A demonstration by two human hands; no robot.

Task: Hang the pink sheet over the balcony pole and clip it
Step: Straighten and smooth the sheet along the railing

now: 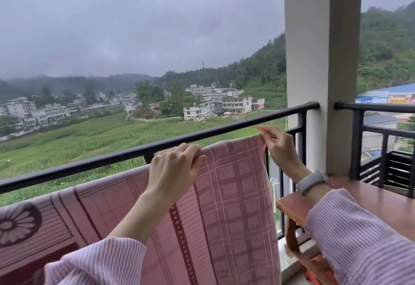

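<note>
Pink sheet held up just beside the balcony pole, not yet over it.

The left hand grips the top edge of the pink sheet; the right hand pinches its corner. I think the sheet could slip outside if the corner is released before it lies over the balcony pole. No clip is visible, and the sheet's lower part is cut off.

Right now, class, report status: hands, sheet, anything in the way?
Left hand grips pink sheet top edge; right hand pinches its corner. Sheet below the balcony pole, not over. No clip seen. Nothing blocking.
</note>
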